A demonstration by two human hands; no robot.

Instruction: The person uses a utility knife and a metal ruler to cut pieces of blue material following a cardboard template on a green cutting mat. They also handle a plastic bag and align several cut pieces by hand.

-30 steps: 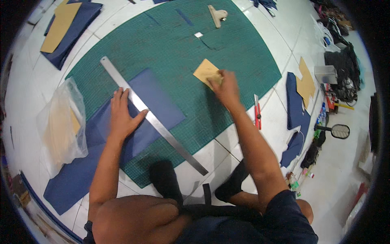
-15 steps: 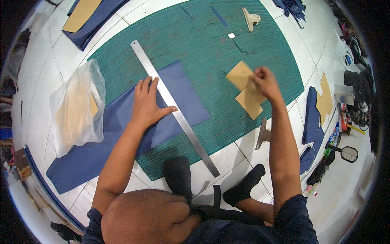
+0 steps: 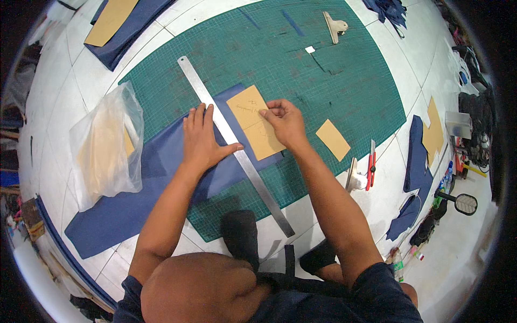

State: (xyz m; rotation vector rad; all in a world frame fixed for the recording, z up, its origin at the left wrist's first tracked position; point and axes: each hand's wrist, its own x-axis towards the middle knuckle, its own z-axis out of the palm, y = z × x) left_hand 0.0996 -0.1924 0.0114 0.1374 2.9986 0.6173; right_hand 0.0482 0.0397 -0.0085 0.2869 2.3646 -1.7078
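My left hand (image 3: 203, 142) lies spread over the steel ruler (image 3: 258, 185), its fingertips and thumb pressing along the ruler's left edge. Under the ruler, blue fabric (image 3: 107, 226) stretches across the green cutting mat (image 3: 161, 72) and out onto the tiles. In my right hand (image 3: 287, 126) the right edge of a tan card pattern piece (image 3: 249, 110) is pinched between thumb and fingers. This rectangular piece has handwriting and a line across it. It is over the fabric's right end, just right of the ruler. A smaller tan card (image 3: 333, 140) rests on the mat farther right.
A red-handled cutter (image 3: 371, 166) and a metal clip (image 3: 355, 178) lie by the mat's near right edge. Another clip (image 3: 335, 27) sits at the far right. Left of the mat stands a clear plastic bag (image 3: 107, 148) with tan cards. Blue cloth (image 3: 412, 156) lies on the right-hand tiles.
My right hand has carried the larger tan card leftward from the mat's right side to the fabric beside the ruler. The smaller card stayed behind. My left hand stays on the ruler.
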